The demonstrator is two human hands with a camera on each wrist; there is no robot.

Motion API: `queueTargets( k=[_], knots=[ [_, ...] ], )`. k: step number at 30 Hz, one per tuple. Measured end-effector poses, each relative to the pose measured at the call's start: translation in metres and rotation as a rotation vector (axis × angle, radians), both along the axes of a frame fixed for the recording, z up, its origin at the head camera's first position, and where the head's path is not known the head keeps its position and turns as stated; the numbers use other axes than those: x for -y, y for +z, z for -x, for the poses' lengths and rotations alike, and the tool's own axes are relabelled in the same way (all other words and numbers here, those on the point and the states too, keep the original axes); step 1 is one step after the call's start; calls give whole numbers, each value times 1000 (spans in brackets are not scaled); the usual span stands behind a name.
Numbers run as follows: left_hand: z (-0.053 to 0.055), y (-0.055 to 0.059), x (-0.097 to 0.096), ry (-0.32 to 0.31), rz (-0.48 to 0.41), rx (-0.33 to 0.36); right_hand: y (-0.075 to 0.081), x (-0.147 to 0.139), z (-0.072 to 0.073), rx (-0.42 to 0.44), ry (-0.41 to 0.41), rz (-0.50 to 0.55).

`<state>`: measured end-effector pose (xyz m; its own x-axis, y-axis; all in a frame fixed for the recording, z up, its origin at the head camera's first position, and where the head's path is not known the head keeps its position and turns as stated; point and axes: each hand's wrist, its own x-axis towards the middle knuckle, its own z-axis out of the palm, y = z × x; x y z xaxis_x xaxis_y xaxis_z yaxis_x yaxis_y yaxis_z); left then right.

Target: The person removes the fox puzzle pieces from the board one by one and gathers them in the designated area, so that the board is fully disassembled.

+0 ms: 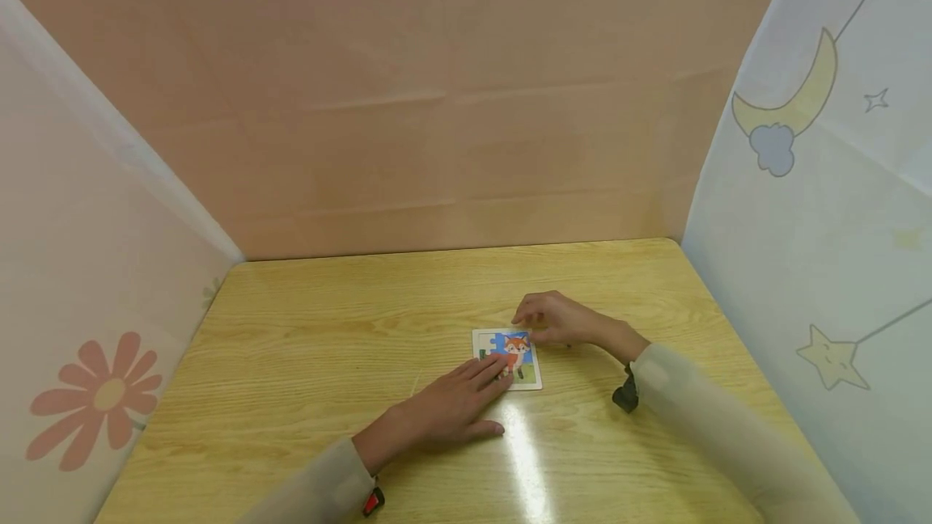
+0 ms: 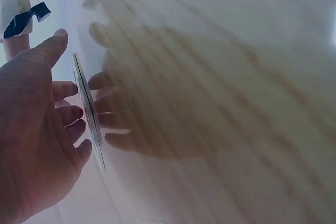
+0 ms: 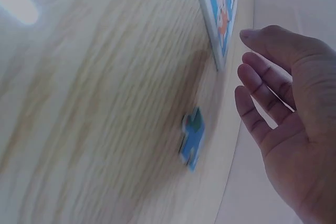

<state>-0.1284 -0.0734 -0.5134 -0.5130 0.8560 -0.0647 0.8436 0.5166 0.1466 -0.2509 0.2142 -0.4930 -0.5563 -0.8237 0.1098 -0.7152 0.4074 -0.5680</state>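
A small square jigsaw puzzle (image 1: pixel 538 384) with a white border and a fox picture lies flat on the table. Its upper left part shows a pale blank area. My left hand (image 1: pixel 459 404) rests its outstretched fingers over the puzzle's lower left, hiding that part. In the left wrist view the puzzle's edge (image 2: pixel 89 111) runs along those fingertips. Just off the upper right corner, my right hand (image 1: pixel 559 319) hovers with loosely bent fingers and nothing between them. Below it in the right wrist view lies a loose blue jigsaw piece (image 3: pixel 193 137) with a green patch.
The wood-grain table (image 1: pixel 328 322) is bounded by an orange-brown cloth (image 1: pixel 437 144) at the back. Patterned pale cloths hang at the left (image 1: pixel 87 265) and right (image 1: pixel 801 225). Dark wrist devices sit on both wrists.
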Motion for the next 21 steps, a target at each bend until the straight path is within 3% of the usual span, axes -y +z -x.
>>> queueTargets(
  k=[11,21],
  knots=[
    [4,-3,-2,-3,33,-29,3,20,6,-9,72,-49],
    [4,-2,-3,-8,46,-17,2,30,7,48,89,-96]
  ],
)
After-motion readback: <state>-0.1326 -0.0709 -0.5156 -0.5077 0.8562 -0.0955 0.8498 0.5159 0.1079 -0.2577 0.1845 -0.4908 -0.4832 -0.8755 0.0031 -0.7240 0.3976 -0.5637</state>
